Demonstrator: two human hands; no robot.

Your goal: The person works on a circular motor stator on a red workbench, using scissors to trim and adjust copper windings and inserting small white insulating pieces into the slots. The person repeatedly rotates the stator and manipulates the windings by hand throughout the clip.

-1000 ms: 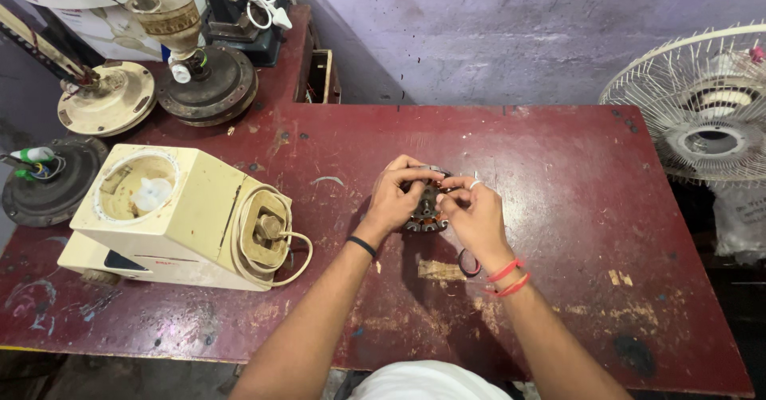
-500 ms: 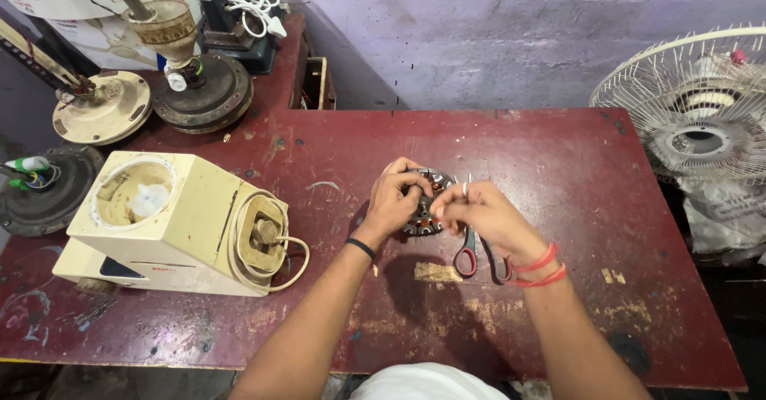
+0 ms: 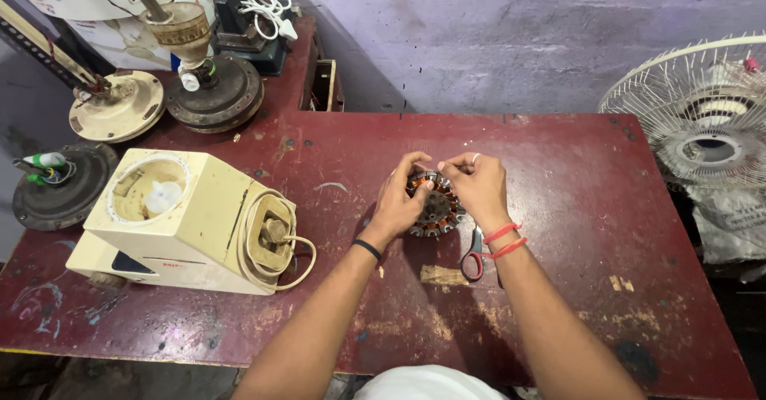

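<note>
table [image 3: 558,153]: worn red top, scratched | centre: copper-wound motor stator [image 3: 435,205] | just right of it: red-handled scissors [image 3: 474,258] | left: cream mixer base [image 3: 187,220] with coiled cord | far left edge: dark round fan motor [image 3: 52,186]

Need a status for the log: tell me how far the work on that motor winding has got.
Done: the stator lies bare on the table, out of any housing. In hand: the left hand steadies its rim while the right hand pinches something fine at its top edge, too thin to make out. Left: the scissors lie unused beside it, and the copper coils stay exposed.
</note>
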